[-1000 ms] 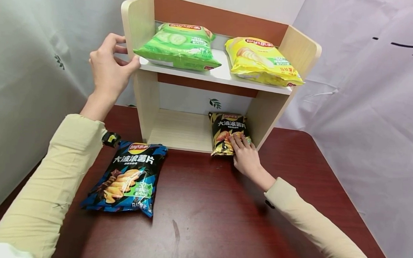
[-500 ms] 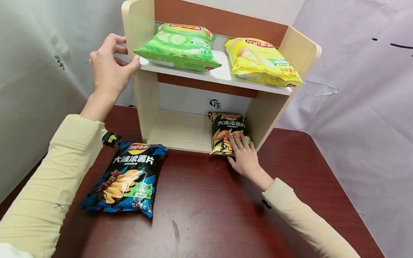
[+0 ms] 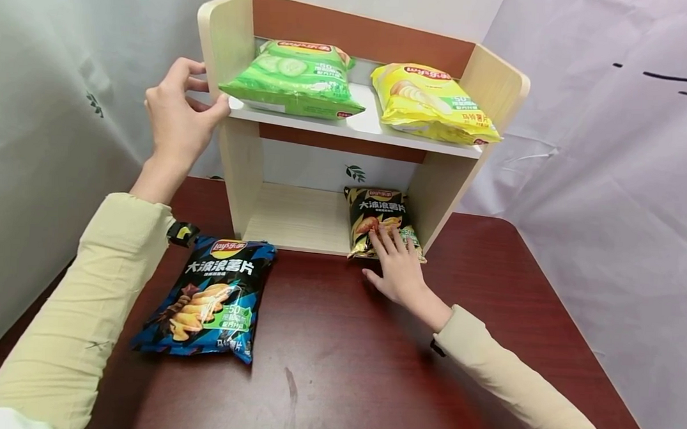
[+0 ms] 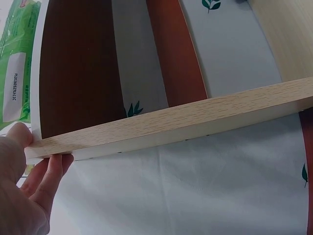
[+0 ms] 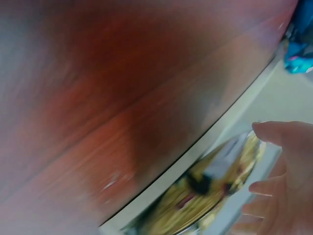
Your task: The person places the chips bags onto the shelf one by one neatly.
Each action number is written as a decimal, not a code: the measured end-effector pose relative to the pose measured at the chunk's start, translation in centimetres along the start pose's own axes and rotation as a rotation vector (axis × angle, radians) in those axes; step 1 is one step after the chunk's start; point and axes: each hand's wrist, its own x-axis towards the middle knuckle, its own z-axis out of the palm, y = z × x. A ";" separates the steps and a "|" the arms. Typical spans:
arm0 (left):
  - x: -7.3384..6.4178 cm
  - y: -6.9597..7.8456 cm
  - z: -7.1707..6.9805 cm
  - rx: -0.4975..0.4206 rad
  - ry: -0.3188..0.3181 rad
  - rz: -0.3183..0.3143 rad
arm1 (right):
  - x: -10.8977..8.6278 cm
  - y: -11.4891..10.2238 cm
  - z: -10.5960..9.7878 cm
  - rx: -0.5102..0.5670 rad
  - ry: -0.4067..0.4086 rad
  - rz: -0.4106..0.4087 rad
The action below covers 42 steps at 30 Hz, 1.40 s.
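Observation:
My left hand [image 3: 179,114] pinches the left side panel of a wooden shelf [image 3: 240,165], thumb at the front edge and fingers on the outer face; the left wrist view shows this grip [image 4: 34,181] up close. With fingers spread and fairly straight, my right hand [image 3: 401,271] is at the lower front of a black and gold bag of chips [image 3: 372,206]. That bag lies in the lower compartment, against the right panel. In the blurred right wrist view, the hand [image 5: 288,181] is beside the bag's gold end [image 5: 195,196]; contact is hard to tell.
On the upper level lie a green bag of chips [image 3: 297,78] at left and a yellow one [image 3: 431,103] at right. A blue and black bag of chips [image 3: 213,298] rests on the dark red table [image 3: 337,355], in front of the shelf's left side. Pale fabric [image 3: 609,188] hangs around.
My right hand has drawn back slightly toward me and left, its thumb spreading from the fingers, uncovering more of the black bag. My left hand keeps its hold on the shelf.

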 end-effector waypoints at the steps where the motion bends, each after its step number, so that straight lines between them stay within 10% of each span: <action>1: 0.0 0.0 0.0 0.002 0.001 0.001 | -0.1 -0.4 -0.2 -0.002 0.014 -0.015; 10: -0.1 0.0 -0.2 0.006 -0.002 0.002 | -1.9 -5.1 -1.4 0.056 0.160 -0.175; 42: -0.2 0.4 -0.2 -0.005 -0.006 0.015 | -2.1 -17.1 -5.2 -0.017 0.084 -0.617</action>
